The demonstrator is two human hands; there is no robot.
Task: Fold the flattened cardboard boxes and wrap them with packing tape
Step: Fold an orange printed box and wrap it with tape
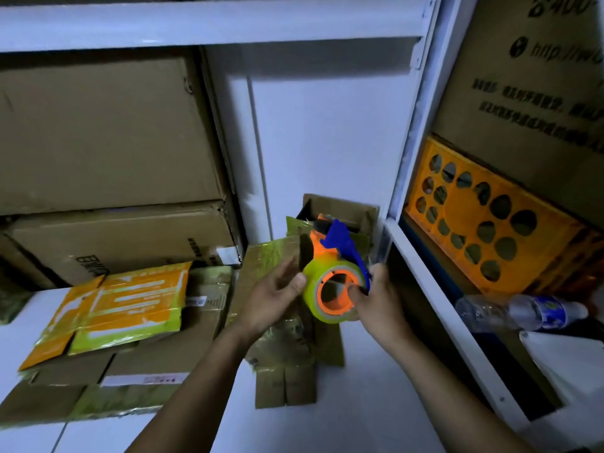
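Observation:
A tape dispenser [336, 276] with an orange core, a blue blade guard and a roll of clear yellowish tape is held up in the middle of the view. My right hand [376, 302] grips it, fingers through the core and round the blue handle. My left hand [277, 299] touches the roll's left edge with its thumb, fingers relaxed. Below the hands a flattened cardboard box [287, 348] wrapped in shiny tape lies on the white floor. Behind it stands a small open box [340, 214].
A pile of flattened cartons and orange-and-yellow mailers [121, 308] lies at left. Large cardboard boxes [104, 135] fill the left shelf. A white rack post [415, 125] rises at right, with an orange crate [490, 230] and a plastic water bottle [519, 312] on its shelf.

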